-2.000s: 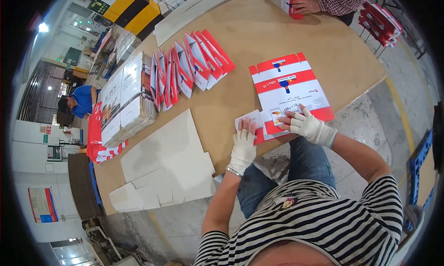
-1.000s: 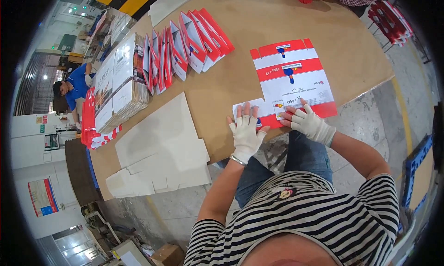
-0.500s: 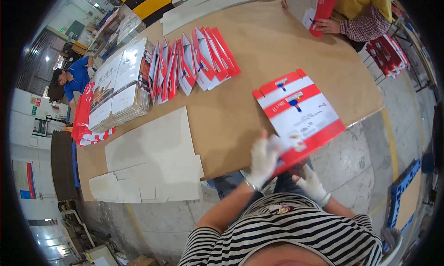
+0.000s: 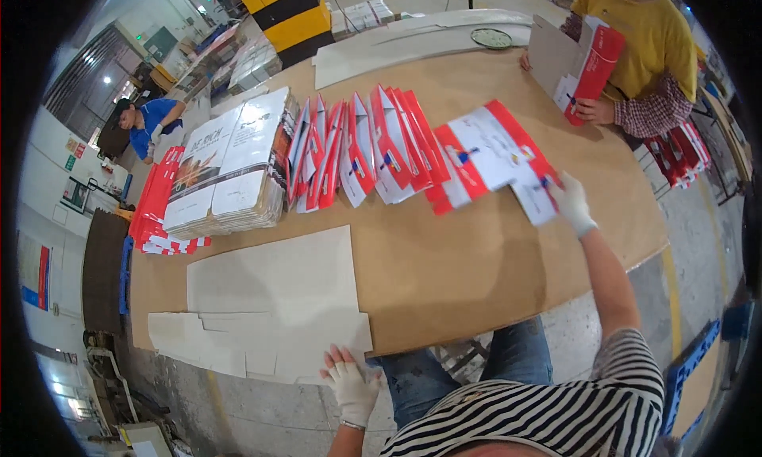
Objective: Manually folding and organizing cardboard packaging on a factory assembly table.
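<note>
My right hand (image 4: 573, 205), in a pale glove, reaches far over the table and grips the near right end of a red and white printed carton (image 4: 494, 151). The carton lies slanted, its far left side against the row of partly folded red and white cartons (image 4: 389, 151). Near the table's front edge my left hand (image 4: 352, 385), gloved with bare fingertips, is open with its fingers spread. It is beside the lower right corner of the flat grey-white cardboard sheets (image 4: 278, 286) and holds nothing.
A tall stack of strapped white printed cartons (image 4: 226, 159) stands on the brown table (image 4: 444, 274), with flat red cartons (image 4: 155, 207) beside it. Across the table a person in yellow (image 4: 651, 40) holds another carton (image 4: 591, 68). A worker in blue (image 4: 147, 123) is at far left.
My right hand has carried the carton from my lap edge to the far row. My left hand has let go and moved left to the cardboard sheets. The view has shifted slightly.
</note>
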A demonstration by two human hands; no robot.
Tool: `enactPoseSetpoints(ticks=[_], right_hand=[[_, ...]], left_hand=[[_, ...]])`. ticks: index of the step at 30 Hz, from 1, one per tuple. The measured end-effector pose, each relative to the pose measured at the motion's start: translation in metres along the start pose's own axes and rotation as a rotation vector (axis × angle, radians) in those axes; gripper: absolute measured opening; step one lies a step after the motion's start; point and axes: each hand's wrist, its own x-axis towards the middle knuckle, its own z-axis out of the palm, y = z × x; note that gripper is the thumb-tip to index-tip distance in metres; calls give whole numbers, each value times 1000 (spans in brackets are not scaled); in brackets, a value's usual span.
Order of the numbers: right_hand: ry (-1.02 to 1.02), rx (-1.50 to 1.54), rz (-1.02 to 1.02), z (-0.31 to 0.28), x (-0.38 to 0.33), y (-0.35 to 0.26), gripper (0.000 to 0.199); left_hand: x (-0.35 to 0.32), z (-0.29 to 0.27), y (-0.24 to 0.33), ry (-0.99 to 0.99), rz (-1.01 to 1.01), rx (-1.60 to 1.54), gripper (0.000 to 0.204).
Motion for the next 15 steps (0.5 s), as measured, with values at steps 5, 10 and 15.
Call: enactPoseSetpoints(ticks=[5,10,15], right_hand=[[-47,-116,-73,150,92,-57,28],[87,-231,-230,178,72,-99,29],[-535,-141,-1119,91,-122,-183,52]], left_hand=[[4,39,-27,139,118,-44,81],[2,-15,-19,373,127,-530,37],[6,-59,51,457,352,-654,25]])
